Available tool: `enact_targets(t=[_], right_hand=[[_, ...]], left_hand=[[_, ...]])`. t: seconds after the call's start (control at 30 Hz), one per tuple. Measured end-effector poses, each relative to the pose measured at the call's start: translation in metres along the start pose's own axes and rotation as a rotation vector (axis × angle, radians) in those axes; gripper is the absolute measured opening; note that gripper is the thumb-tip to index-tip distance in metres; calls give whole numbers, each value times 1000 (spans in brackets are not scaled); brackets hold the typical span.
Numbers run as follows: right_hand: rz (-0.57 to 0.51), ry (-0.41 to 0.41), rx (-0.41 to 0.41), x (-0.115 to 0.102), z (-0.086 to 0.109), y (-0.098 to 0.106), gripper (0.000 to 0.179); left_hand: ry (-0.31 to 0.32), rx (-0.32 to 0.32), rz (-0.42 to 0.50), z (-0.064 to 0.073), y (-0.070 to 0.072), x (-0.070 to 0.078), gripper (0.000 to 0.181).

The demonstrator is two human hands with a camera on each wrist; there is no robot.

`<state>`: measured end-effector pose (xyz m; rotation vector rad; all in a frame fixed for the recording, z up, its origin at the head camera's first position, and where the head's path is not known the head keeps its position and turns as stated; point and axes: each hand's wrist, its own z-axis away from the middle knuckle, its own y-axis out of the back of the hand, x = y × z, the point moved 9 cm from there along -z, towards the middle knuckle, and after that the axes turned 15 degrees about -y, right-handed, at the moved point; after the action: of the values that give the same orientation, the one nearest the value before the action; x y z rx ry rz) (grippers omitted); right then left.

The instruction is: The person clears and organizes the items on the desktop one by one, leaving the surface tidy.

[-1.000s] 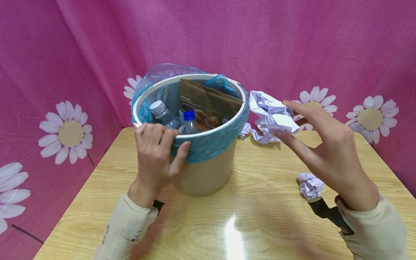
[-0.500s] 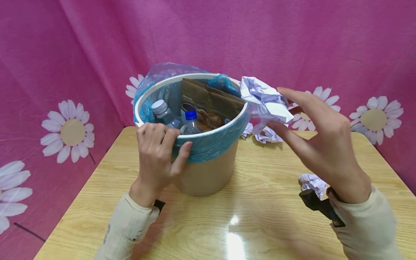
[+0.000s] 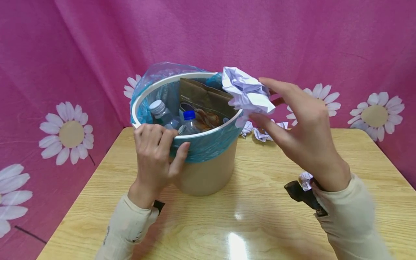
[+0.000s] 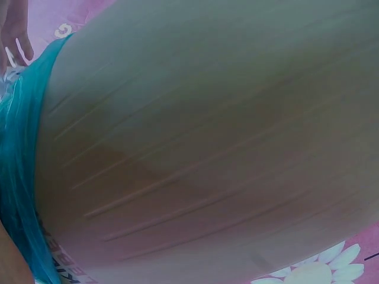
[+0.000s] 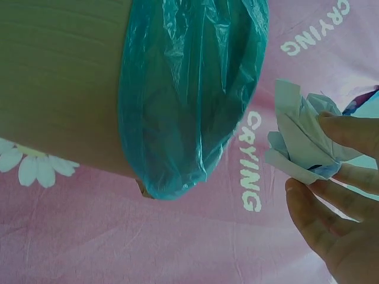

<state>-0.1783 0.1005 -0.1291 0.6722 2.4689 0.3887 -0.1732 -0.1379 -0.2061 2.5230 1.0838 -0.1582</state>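
A beige trash bin with a white rim stands on the table, lined with a blue plastic bag. My left hand grips its near left rim, fingers over the edge and thumb outside. Between thumb and fingers my right hand pinches a crumpled white paper ball, held at the bin's right rim. The right wrist view shows the same paper ball beyond the bag-covered mouth. Inside the bin lie a white-capped plastic bottle, a blue-capped bottle and a brown paper bag.
More crumpled paper lies on the wooden table behind the bin to the right. Another paper ball is partly hidden by the right wrist's black camera mount. A pink daisy-patterned curtain surrounds the table.
My right hand has carried the paper ball leftward and slightly up, from beside the bin to over its right rim. The left hand keeps its grip on the rim.
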Motion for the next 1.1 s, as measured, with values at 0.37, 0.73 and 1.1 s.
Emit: enact_targets(t=[0.37, 0.73, 1.1], right_hand=[[-27, 12, -46, -6, -17, -26, 56], [-12, 3, -133, 3, -18, -52, 56], [8, -37, -195, 17, -7, -62, 50]], left_hand=[[-5, 8, -2, 0, 1, 0, 42], [-15, 13, -8, -2, 1, 2, 42], [-6, -2, -15, -2, -2, 3, 42]])
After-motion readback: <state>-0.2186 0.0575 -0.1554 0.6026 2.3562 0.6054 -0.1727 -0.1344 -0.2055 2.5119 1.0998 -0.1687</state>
